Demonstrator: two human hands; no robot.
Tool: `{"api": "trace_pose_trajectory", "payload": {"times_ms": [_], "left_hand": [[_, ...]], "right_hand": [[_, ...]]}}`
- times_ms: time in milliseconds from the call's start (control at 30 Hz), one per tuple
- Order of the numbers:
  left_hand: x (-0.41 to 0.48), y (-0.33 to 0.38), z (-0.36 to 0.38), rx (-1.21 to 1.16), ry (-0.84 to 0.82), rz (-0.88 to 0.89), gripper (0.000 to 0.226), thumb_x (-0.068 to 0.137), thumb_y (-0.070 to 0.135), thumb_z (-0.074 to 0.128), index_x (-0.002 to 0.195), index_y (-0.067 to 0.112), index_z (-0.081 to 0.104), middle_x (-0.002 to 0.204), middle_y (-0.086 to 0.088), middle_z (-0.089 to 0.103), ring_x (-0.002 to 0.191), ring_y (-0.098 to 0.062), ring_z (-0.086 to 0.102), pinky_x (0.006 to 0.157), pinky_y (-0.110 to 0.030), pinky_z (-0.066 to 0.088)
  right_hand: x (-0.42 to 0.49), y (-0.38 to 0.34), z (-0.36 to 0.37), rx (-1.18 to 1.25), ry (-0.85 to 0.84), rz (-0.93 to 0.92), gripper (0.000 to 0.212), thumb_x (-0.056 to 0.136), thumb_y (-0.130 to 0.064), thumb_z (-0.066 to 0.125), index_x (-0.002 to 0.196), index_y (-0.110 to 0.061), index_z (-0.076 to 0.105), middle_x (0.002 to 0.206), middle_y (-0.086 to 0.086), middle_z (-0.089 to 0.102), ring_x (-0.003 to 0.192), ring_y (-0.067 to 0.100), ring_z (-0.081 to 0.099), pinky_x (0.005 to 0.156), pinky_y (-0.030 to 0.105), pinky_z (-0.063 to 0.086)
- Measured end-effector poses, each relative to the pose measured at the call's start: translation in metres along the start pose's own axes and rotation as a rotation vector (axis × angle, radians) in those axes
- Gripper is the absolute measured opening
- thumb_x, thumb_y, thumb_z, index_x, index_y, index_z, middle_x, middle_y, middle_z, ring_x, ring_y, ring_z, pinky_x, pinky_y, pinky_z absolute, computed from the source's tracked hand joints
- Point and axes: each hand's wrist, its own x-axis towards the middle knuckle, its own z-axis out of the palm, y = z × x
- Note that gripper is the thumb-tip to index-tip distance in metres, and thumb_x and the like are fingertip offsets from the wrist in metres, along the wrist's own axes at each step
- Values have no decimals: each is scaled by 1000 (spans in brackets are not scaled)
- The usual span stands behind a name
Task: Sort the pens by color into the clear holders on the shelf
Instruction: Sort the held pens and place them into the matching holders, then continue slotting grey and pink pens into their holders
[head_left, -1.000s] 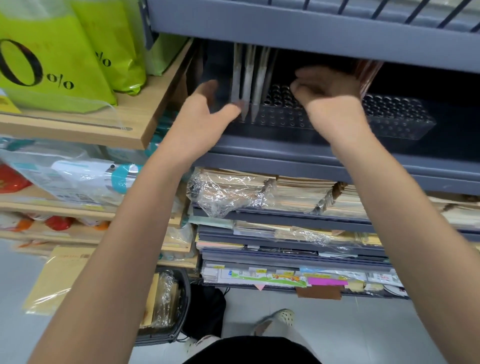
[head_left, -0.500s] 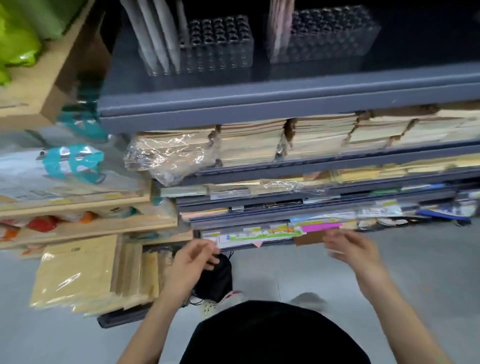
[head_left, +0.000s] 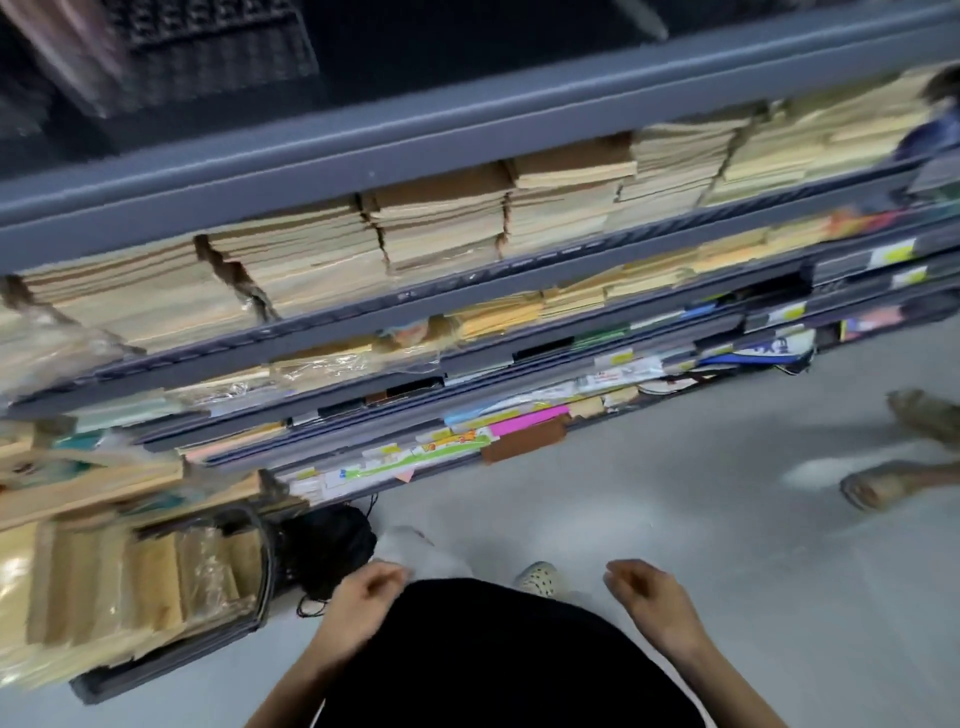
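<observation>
In the head view, both hands have dropped from the top shelf to waist level. The left hand (head_left: 363, 597) and right hand (head_left: 649, 603) hang loosely curled and hold nothing. The clear holder (head_left: 208, 47), blurred, sits on the grey shelf (head_left: 467, 130) well above them, with pens (head_left: 67, 57) at its left end. That batch looks placed, so more pens probably need fetching.

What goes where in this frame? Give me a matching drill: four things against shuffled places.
Things:
1. pen holder
2. black bag
3. pink label
4. left hand

Places:
A. on the floor
B. top left of the view
C. low on the front of the rack
D. bottom of the view, beside the black clothing

Pairs: 1-B, 2-A, 3-C, 4-D
</observation>
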Motion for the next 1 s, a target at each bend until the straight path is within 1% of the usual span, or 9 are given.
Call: {"api": "trace_pose_trajectory", "payload": {"times_ms": [200, 333, 433, 567, 633, 733, 833, 933, 1000], "left_hand": [[19, 88, 29, 47, -139, 48, 10, 93, 6, 69, 86, 10, 75, 89, -7, 77, 88, -14, 70, 93, -30, 49], [38, 165, 41, 54, -211, 124, 11, 98, 14, 63, 96, 17, 73, 96, -4, 77, 91, -17, 73, 91, -38, 53], [55, 238, 53, 13, -200, 262, 10, 98, 15, 64, 100, 19, 73, 97, -2, 77, 90, -16, 72, 95, -44, 54], [60, 346, 59, -17, -214, 467, 11, 92, 35, 65, 99, 37, 74, 101, 10, 76, 95, -11, 72, 93, -37, 55], [54, 396, 58, -37, -192, 618, 10, 93, 43, 65, 101, 42, 71, 103, 12, 76, 96, -11, 72, 91, -33, 55], [34, 457, 54, -110, -117, 860, 13, 94, 37, 62, 102, 35, 72, 101, 6, 76, 94, -15, 73, 86, -27, 56], [16, 510, 47, -102, 2, 1081, 15, 96, 25, 59, 104, 26, 71, 99, 9, 76, 94, -14, 73, 85, -22, 55], [9, 550, 36, 17, 329, 1212, 13, 98, 24, 57, 103, 27, 69, 95, 17, 72, 95, -7, 70, 85, -17, 50], [17, 568, 26, 246, 651, 1097, 22, 99, 34, 52, 103, 19, 68, 79, 16, 63, 75, -10, 62, 75, -28, 49]], "right_hand": [[8, 19, -51, 171, 18, 33, 17, 89, -28, 68, 105, -24, 71, 102, -12, 72, 100, 7, 66, 83, 21, 45], [24, -3, -93, 318, 101, 7, 14, 89, -29, 69, 103, -28, 71, 103, -12, 73, 95, 5, 67, 85, 22, 49], [42, -39, -140, 353, 213, -111, 8, 87, -31, 70, 94, -36, 71, 94, -19, 73, 90, -6, 66, 73, 6, 46], [65, -102, -212, 285, 383, -321, 12, 86, -42, 65, 97, -44, 68, 96, -32, 67, 85, -9, 65, 70, 14, 48], [72, -134, -246, 204, 511, -458, 23, 86, -56, 58, 106, -47, 64, 103, -34, 63, 92, -11, 61, 66, 8, 45], [78, -176, -289, 54, 671, -685, 31, 94, -52, 52, 123, -43, 56, 120, -35, 53, 115, -13, 49, 83, -1, 35], [91, -212, -324, -61, 812, -962, 39, 96, -26, 57, 133, -15, 54, 137, -8, 50, 133, 7, 41, 111, 19, 29], [104, -243, -350, -163, 860, -1068, 42, 96, -19, 57, 136, -5, 51, 143, 10, 47, 139, 25, 37, 115, 43, 31], [114, -257, -360, -244, 870, -1094, 43, 98, -21, 55, 137, -5, 50, 145, 14, 45, 141, 29, 35, 114, 50, 30]]}}
